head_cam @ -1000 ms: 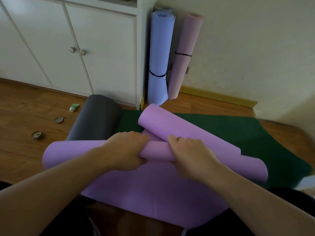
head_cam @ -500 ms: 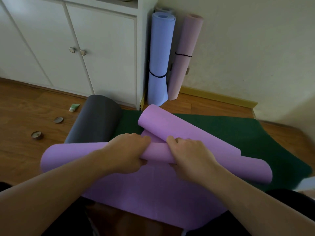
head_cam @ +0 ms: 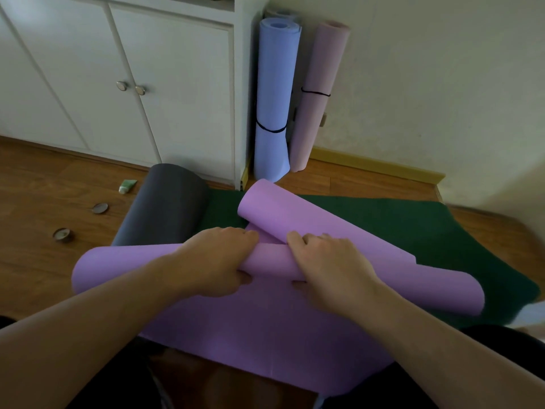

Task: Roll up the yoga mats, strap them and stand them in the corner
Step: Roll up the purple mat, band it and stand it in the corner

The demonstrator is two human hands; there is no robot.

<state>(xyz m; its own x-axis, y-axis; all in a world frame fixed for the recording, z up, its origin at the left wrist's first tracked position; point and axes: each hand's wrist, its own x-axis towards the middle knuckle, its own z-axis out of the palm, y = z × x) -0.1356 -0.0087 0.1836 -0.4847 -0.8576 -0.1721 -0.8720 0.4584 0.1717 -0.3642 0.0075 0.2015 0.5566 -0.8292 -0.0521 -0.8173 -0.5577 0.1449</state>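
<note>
At frame centre, left hand [head_cam: 216, 261] and right hand [head_cam: 330, 264] each curl around the purple mat [head_cam: 265, 335] roll. Green mat [head_cam: 427, 231] lies beneath; grey roll [head_cam: 165, 208] at 10 o'clock; strapped blue mat [head_cam: 272, 98] and pink mat [head_cam: 317, 93] upright at 12.

A white cabinet [head_cam: 124, 78] with 2 doors and 2 round metal knobs [head_cam: 131, 87] stands at the left on a brown wooden floor [head_cam: 44, 184]. A cream wall [head_cam: 442, 84] with a yellow baseboard [head_cam: 377, 168] fills the right. Light is dim.
</note>
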